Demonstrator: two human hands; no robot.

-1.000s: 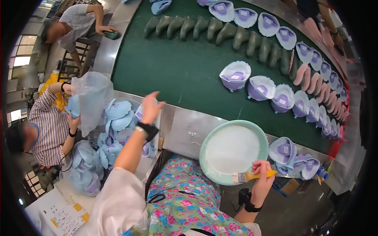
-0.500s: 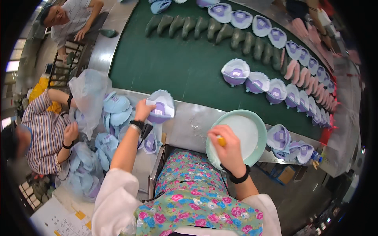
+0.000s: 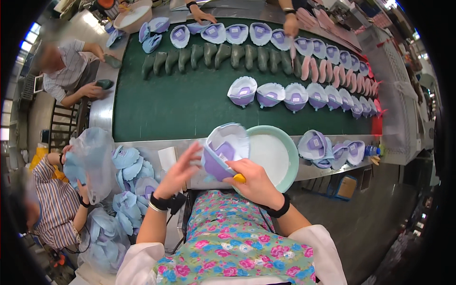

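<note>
My left hand (image 3: 183, 168) holds a light-blue and purple shoe upper (image 3: 223, 151) by its left edge, lifted over the metal table rim. My right hand (image 3: 254, 179) grips a brush with a yellow handle (image 3: 240, 178) and rests against the upper's lower right side. Just behind the upper sits a pale green basin (image 3: 285, 154) with white paste in it. A row of similar uppers (image 3: 285, 94) lies on the green conveyor belt (image 3: 180, 107) beyond.
A pile of blue uppers (image 3: 130, 166) lies left of me, where a person in a striped shirt (image 3: 52, 204) handles a clear plastic bag (image 3: 95, 156). Dark green shoe lasts (image 3: 199, 57) and pink lasts (image 3: 316, 69) line the belt. More finished uppers (image 3: 327, 147) sit right of the basin.
My left hand reached to the pile, picked up an upper and brought it in front of me. My right hand moved the brush from the basin to the upper.
</note>
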